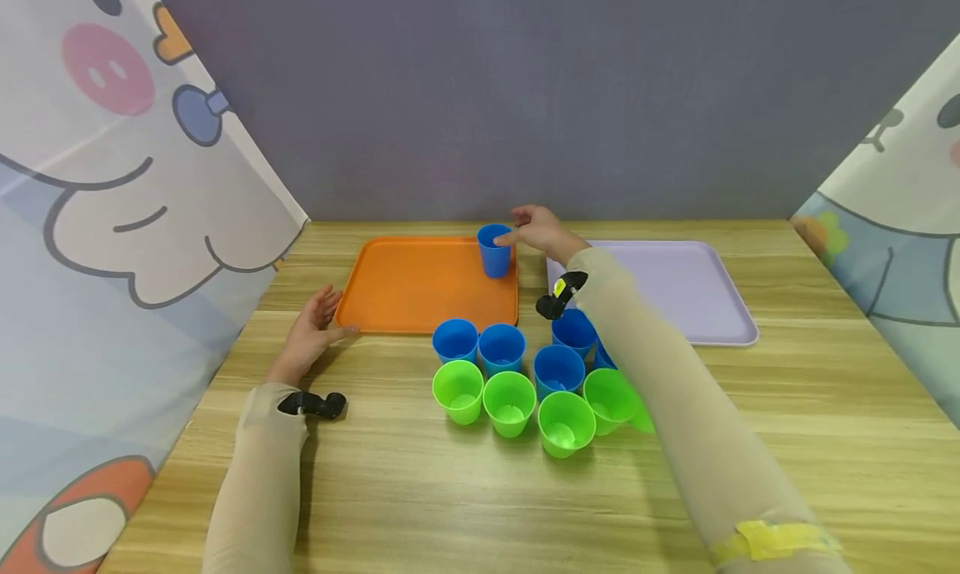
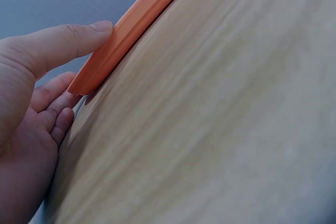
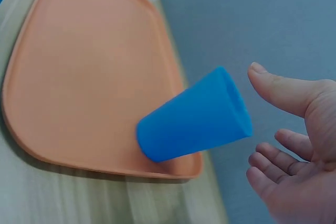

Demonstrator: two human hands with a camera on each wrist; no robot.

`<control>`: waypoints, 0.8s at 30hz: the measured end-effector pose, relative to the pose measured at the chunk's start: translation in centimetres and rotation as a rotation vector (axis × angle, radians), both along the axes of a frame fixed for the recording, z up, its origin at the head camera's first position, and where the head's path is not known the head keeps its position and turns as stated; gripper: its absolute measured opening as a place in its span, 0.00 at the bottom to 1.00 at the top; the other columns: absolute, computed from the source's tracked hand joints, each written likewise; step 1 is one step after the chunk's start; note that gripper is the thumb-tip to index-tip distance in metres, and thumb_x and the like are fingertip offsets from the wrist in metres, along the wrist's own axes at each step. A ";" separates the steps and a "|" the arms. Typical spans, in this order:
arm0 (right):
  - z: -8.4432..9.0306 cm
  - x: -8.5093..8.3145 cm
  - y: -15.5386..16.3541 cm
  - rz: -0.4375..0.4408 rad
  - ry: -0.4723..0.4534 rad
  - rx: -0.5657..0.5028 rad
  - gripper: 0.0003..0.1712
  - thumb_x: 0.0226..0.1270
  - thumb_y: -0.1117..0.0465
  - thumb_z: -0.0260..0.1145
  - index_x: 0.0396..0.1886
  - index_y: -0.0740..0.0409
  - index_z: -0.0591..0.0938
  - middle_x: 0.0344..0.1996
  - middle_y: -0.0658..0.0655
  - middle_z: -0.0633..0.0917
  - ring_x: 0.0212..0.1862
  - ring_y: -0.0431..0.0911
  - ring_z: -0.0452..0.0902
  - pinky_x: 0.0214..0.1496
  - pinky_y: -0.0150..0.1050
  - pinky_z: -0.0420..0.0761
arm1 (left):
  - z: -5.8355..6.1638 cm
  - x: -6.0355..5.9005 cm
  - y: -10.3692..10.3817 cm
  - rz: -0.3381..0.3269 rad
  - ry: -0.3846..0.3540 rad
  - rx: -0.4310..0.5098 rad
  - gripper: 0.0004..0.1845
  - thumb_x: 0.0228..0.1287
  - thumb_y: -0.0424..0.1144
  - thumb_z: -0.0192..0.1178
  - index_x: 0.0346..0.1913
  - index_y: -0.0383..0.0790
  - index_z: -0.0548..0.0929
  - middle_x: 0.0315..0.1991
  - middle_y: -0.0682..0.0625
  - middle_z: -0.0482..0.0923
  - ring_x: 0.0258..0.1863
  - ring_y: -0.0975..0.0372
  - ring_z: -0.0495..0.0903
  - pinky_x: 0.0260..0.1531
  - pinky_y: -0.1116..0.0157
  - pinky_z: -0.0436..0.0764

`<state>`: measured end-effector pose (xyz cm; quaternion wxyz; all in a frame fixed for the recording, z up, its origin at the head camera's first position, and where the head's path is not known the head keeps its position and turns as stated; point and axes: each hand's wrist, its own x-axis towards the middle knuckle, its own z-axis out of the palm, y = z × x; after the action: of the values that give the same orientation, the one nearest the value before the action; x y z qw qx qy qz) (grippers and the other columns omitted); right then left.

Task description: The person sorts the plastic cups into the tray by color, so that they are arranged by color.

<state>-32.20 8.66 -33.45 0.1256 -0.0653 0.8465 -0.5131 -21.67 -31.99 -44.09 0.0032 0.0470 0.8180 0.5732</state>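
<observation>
I count one blue cup [image 1: 495, 252] on my orange tray [image 1: 405, 287], right grip [image 1: 542, 232] open beside it; left grip [image 1: 311, 334] flat, thumb touching the tray; five blue cups [image 1: 501, 348] and five green cups [image 1: 509, 402] on the desk [image 1: 825, 424].

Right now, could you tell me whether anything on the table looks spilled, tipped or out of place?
Nothing stands out. One blue cup stands upright on the orange tray, the other blue cups and green cups stand upright in a cluster, and the purple tray lies flat.

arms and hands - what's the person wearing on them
Both arms wear thin beige sleeves down to the wrists. A small black device sits on each wrist; the right one carries a yellow mark. Yellow tape wraps the right sleeve higher up. The left hand and right hand are bare.
</observation>
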 end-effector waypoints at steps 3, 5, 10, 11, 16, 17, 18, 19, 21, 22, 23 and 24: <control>0.8 0.1 0.7 0.007 0.007 -0.007 0.42 0.65 0.62 0.72 0.74 0.65 0.64 0.69 0.67 0.67 0.69 0.57 0.63 0.71 0.47 0.66 | 0.1 0.0 0.0 0.004 -0.005 -0.006 0.53 0.60 0.23 0.67 0.79 0.31 0.41 0.76 0.32 0.49 0.75 0.41 0.51 0.73 0.46 0.51; 1.2 0.2 1.2 0.013 0.009 -0.001 0.42 0.65 0.62 0.71 0.74 0.65 0.64 0.69 0.67 0.67 0.68 0.57 0.63 0.71 0.47 0.66 | 0.1 0.0 0.1 0.005 -0.010 -0.005 0.53 0.61 0.23 0.67 0.79 0.31 0.41 0.76 0.32 0.49 0.75 0.41 0.51 0.73 0.46 0.51; 1.7 0.6 2.4 0.037 0.012 0.035 0.42 0.64 0.63 0.72 0.74 0.66 0.63 0.68 0.67 0.68 0.67 0.57 0.63 0.71 0.47 0.65 | 0.0 -0.1 0.1 0.002 -0.014 0.012 0.53 0.61 0.22 0.66 0.79 0.31 0.40 0.77 0.32 0.49 0.75 0.41 0.50 0.73 0.46 0.50; 1.8 0.7 2.6 0.044 0.013 0.042 0.42 0.64 0.63 0.72 0.74 0.66 0.63 0.67 0.67 0.68 0.67 0.57 0.63 0.71 0.47 0.65 | 0.0 -0.1 0.1 0.002 -0.016 0.017 0.53 0.61 0.22 0.66 0.79 0.31 0.40 0.77 0.32 0.48 0.75 0.41 0.50 0.73 0.46 0.50; 1.8 1.4 3.5 0.095 0.010 0.048 0.43 0.63 0.65 0.71 0.74 0.68 0.62 0.67 0.69 0.68 0.67 0.59 0.63 0.71 0.48 0.65 | -0.1 -0.2 -0.1 0.002 -0.018 0.022 0.53 0.60 0.21 0.65 0.79 0.32 0.39 0.77 0.32 0.48 0.75 0.40 0.50 0.73 0.44 0.50; 1.8 1.6 3.6 0.103 0.010 0.043 0.42 0.63 0.65 0.72 0.73 0.69 0.63 0.66 0.69 0.68 0.67 0.59 0.64 0.71 0.48 0.66 | -0.1 -0.2 -0.1 0.003 -0.018 0.022 0.53 0.60 0.21 0.65 0.79 0.32 0.40 0.77 0.32 0.48 0.75 0.40 0.50 0.73 0.44 0.50; 1.8 1.8 3.8 0.113 0.010 0.038 0.42 0.63 0.66 0.71 0.73 0.69 0.62 0.66 0.69 0.68 0.67 0.60 0.64 0.71 0.48 0.66 | -0.1 -0.3 -0.1 0.003 -0.017 0.017 0.53 0.60 0.21 0.65 0.79 0.32 0.40 0.77 0.32 0.48 0.75 0.40 0.50 0.73 0.44 0.50; 1.9 2.0 4.0 0.124 0.010 0.030 0.42 0.63 0.67 0.71 0.73 0.70 0.62 0.66 0.70 0.68 0.66 0.60 0.64 0.71 0.49 0.66 | -0.1 -0.3 -0.1 0.005 -0.017 0.013 0.53 0.60 0.21 0.66 0.79 0.32 0.40 0.76 0.32 0.49 0.75 0.41 0.50 0.73 0.45 0.51; 2.0 2.5 4.4 0.141 0.013 0.027 0.41 0.64 0.68 0.70 0.73 0.71 0.62 0.66 0.71 0.68 0.66 0.61 0.64 0.70 0.49 0.67 | -0.1 -0.2 -0.1 0.006 -0.018 0.002 0.53 0.60 0.22 0.66 0.79 0.32 0.41 0.76 0.33 0.49 0.74 0.41 0.51 0.73 0.45 0.51; 2.0 2.7 4.6 0.148 0.014 0.022 0.41 0.64 0.68 0.70 0.73 0.71 0.62 0.66 0.71 0.68 0.66 0.61 0.64 0.70 0.50 0.67 | 0.0 -0.2 -0.1 0.005 -0.019 -0.003 0.53 0.61 0.23 0.66 0.79 0.32 0.40 0.77 0.33 0.49 0.74 0.41 0.51 0.73 0.45 0.52; 2.1 2.9 4.9 0.154 0.015 0.020 0.40 0.65 0.68 0.69 0.73 0.71 0.62 0.66 0.71 0.68 0.66 0.61 0.64 0.70 0.50 0.67 | 0.0 -0.1 -0.1 0.004 -0.018 -0.004 0.53 0.61 0.24 0.67 0.79 0.32 0.41 0.77 0.33 0.49 0.74 0.41 0.51 0.73 0.45 0.52; 2.2 3.1 5.2 0.159 0.014 0.017 0.40 0.65 0.68 0.69 0.73 0.71 0.62 0.65 0.71 0.68 0.66 0.61 0.64 0.70 0.50 0.67 | 0.1 0.0 0.0 0.002 -0.018 -0.007 0.53 0.61 0.24 0.67 0.79 0.32 0.40 0.77 0.33 0.49 0.74 0.41 0.51 0.72 0.45 0.52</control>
<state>-29.08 13.84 -31.27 0.1604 -0.1350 0.8439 -0.4938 -21.72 -32.03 -44.04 0.0102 0.0409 0.8199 0.5710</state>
